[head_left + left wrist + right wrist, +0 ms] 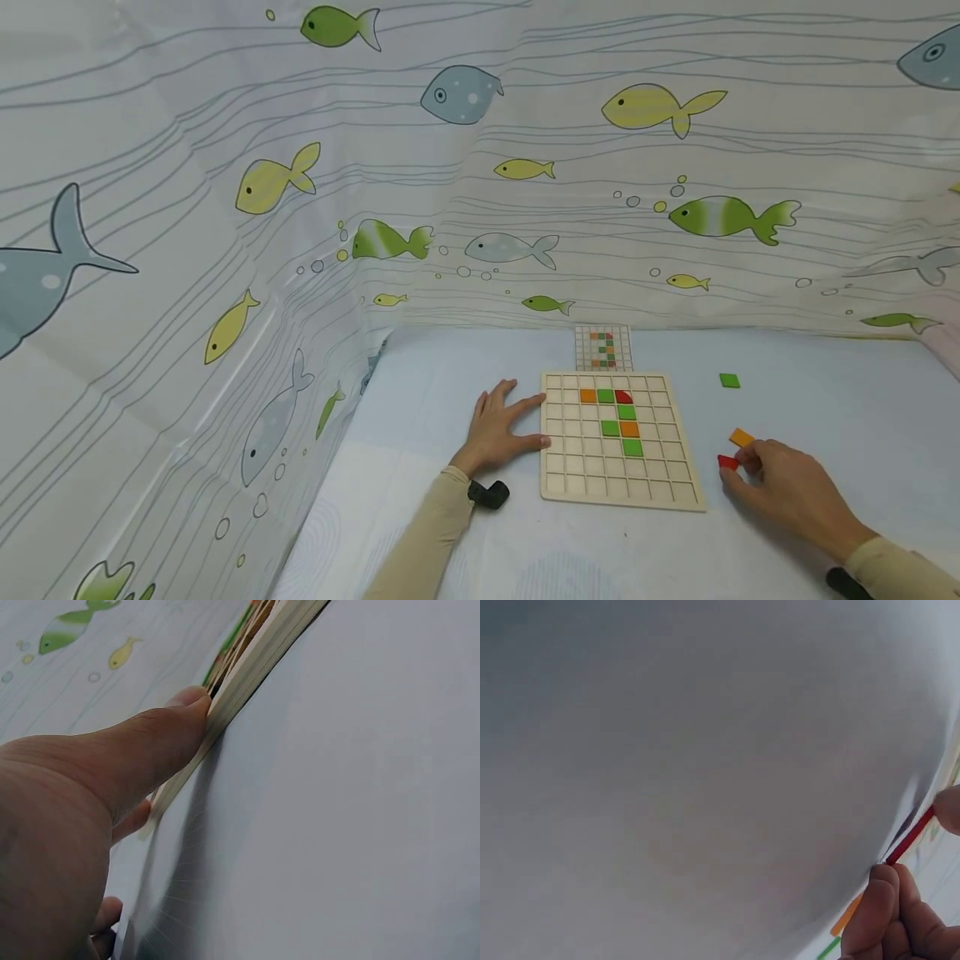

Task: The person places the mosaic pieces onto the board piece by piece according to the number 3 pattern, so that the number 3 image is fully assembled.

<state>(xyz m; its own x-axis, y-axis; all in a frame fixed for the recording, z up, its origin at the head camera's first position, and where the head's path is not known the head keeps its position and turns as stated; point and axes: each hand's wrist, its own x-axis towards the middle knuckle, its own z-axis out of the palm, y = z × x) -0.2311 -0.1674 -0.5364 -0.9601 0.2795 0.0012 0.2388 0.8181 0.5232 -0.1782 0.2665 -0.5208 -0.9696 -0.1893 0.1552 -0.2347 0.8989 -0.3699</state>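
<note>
Red tile (727,462) lies between the right grip's (797,493) fingertips (879,904).

The board (622,487) before me looks like matt wood. The loose red tile (726,461) seems smooth, my left sleeve (423,537) matt cloth.

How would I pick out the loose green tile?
Find the large pale wooden grid board. Right of its upper part lies a flat four-sided green tile. It lies farther from the right hand than the flat orange tile and flat red tile.
</note>
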